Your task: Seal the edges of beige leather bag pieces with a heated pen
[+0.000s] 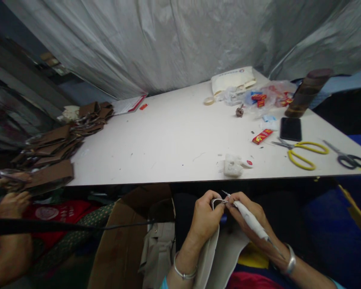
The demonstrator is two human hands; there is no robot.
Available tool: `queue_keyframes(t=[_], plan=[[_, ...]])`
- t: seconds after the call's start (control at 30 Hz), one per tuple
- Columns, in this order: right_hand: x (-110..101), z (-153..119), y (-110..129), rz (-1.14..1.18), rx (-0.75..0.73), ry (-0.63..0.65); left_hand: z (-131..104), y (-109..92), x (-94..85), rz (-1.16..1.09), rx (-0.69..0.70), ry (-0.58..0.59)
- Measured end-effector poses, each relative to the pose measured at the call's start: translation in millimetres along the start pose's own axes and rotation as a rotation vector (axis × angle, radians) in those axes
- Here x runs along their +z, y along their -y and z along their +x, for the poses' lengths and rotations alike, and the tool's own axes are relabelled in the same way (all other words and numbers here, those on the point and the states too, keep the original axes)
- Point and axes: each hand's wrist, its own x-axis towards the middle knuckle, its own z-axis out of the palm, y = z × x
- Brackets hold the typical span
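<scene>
Just in front of the table edge, my left hand (206,216) is closed, pinching the edge of a pale beige fabric piece (228,251) that hangs down over my lap. My right hand (249,204) meets it at the fingertips, closed around a slim pointed tool (251,220) with a white-wrapped middle. One thin end of this tool pokes out past my fingers; the other points back toward my wrist. Its exact kind is unclear. The spot where the fabric and tool tip meet is mostly hidden by my fingers.
On the white table (156,140) lie yellow-handled scissors (302,154), black-handled scissors (350,159), a phone (291,129), a red packet (262,136) and a tape roll (209,100). A brown bottle (308,94) stands right. Left, a co-worker's hands (13,204) handle brown pieces (52,174) beside a cardboard box (117,241).
</scene>
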Motion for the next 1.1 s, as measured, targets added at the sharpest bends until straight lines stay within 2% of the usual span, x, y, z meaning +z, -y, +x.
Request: queue_keyframes(t=[0.23,0.47,0.77,1.1], plan=[[-13,-6,1,-0.024,0.05,0.095,1,0,3.0,-0.048,-0.028,0.001],[-12,-4,5,-0.041,0.086,0.047,-1,0,5.5,-0.049,-0.007,0.037],[-6,-2,6,-0.082,-0.031,-0.037,-1,-1,5.8,-0.075,-0.017,0.031],[-15,2,10,-0.026,0.075,0.033,-2,-4,2.2,-0.11,-0.047,0.018]])
